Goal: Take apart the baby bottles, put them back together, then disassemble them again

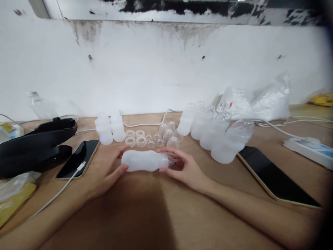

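Carefully, mid-frame, your left hand (109,169) holds the frosted-white, wavy plastic bottle (140,161) by its base; hold it level with your right hand's (189,170) grip around its neck (163,160).

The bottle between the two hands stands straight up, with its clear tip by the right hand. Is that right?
Not straight up: the head view shows the bottle sideways between the left hand and right hand, its clear tip by the right hand.
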Available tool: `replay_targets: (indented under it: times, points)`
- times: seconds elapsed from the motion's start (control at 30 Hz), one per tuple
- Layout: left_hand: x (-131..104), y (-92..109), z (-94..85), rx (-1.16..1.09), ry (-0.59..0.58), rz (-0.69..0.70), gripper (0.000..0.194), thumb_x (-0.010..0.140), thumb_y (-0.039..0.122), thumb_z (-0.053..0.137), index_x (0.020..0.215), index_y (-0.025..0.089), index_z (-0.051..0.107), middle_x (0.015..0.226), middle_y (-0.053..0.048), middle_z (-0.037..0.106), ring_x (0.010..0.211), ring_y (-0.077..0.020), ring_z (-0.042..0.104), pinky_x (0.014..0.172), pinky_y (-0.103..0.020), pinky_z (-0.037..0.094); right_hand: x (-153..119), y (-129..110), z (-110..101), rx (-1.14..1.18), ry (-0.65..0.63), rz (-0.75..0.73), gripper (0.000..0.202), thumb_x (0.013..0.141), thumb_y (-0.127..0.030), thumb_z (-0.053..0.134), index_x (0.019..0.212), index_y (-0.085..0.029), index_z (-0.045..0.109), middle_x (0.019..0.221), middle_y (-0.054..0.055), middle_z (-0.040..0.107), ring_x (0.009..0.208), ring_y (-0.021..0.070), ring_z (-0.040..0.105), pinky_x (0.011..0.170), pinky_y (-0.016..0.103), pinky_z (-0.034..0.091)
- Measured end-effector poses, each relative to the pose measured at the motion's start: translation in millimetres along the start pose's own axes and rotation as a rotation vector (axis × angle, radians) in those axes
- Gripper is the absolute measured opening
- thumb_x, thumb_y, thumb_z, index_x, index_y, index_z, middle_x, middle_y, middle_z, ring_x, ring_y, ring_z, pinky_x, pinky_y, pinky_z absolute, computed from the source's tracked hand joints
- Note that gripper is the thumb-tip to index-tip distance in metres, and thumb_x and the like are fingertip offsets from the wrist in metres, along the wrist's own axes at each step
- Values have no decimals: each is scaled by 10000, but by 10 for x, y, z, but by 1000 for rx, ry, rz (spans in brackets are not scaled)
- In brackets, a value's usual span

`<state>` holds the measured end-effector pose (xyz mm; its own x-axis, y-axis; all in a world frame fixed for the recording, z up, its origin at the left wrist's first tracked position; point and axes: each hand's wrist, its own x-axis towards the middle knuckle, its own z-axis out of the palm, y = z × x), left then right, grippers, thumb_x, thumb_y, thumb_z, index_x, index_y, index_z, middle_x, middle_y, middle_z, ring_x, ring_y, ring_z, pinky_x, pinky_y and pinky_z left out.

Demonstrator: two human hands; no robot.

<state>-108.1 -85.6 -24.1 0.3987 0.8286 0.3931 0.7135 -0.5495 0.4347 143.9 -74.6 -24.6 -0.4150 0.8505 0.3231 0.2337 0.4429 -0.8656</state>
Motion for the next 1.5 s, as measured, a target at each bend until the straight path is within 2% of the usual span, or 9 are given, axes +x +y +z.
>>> replay_targets:
  times: [0.17, 0.4, 0.5, 0.6, 0.73, 0.9, 1.1, 1.37, 1.5]
  points:
    - [-3, -11, 27, -60, -53, -7, 367, 820, 314, 451, 1179, 264, 393, 1122, -10, 560, 1007, -204, 540, 813, -305, 462, 5, 31, 6, 19, 0, 3, 393, 651, -270, 662, 1024, -256, 538, 1021, 24, 579, 833, 161, 563, 698, 296, 466]
    - [-17, 31, 126, -15, 249, 311, 395, 757, 191, 560, 1106, 224, 379, 1171, -91, 487, 1076, -209, 481, 892, -369, 412, -17, 31, 6, -7, -7, -25, 387, 652, -285, 666, 1016, -258, 537, 1026, 23, 574, 824, 162, 562, 678, 290, 464]
    - [-5, 36, 48, 11, 165, 160, 537, 718, 308, 596, 1184, 196, 355, 1190, -107, 481, 1070, -247, 483, 888, -402, 413, -19, 37, 10, -29, 3, -50, 377, 668, -286, 657, 1023, -266, 532, 1042, 22, 567, 849, 163, 559, 690, 291, 462]
    - [-3, 8, -20, 2, 18, 3, 439, 814, 339, 445, 1226, 210, 366, 1171, -70, 528, 1017, -238, 529, 834, -378, 449, -14, 45, 9, -50, 12, -79, 376, 672, -284, 656, 1026, -270, 530, 1059, 21, 562, 909, 171, 546, 720, 295, 459]
    - [-28, -58, 0, -24, -60, 3, 358, 857, 292, 385, 1215, 277, 391, 1145, -3, 564, 1024, -210, 535, 830, -327, 452, -8, 38, 4, -64, 10, -82, 378, 661, -285, 664, 1019, -264, 543, 1048, 23, 577, 936, 179, 546, 725, 297, 466]
    - [-50, -93, 62, 70, 76, 184, 528, 748, 294, 585, 1219, 224, 356, 1173, -74, 530, 1054, -231, 507, 865, -369, 433, 7, 31, 2, 99, -7, 55, 410, 622, -286, 686, 1014, -244, 573, 1007, 30, 618, 818, 171, 598, 699, 308, 491]
    - [-62, -72, 47, 184, 230, 573, 531, 780, 67, 514, 1243, 232, 311, 1196, -136, 498, 1082, -220, 474, 817, -394, 433, -1, 39, -17, 205, -66, 134, 427, 578, -250, 716, 989, -234, 599, 987, 18, 642, 869, 171, 601, 794, 315, 475]
    - [-107, 65, -68, 371, 223, 631, 319, 810, 52, 469, 1081, 216, 429, 1178, -107, 525, 1097, -204, 463, 813, -363, 432, 23, -4, -22, 490, -153, 347, 387, 602, -235, 712, 967, -162, 608, 782, 22, 665, 617, 112, 611, 596, 242, 494]
    - [-101, 39, -67, 373, 216, 607, 331, 800, 49, 474, 1072, 230, 427, 1181, -109, 528, 1103, -210, 465, 801, -364, 435, 12, -56, 7, 624, -161, 385, 379, 642, -237, 688, 989, -116, 596, 790, 65, 662, 654, 131, 624, 543, 215, 476]
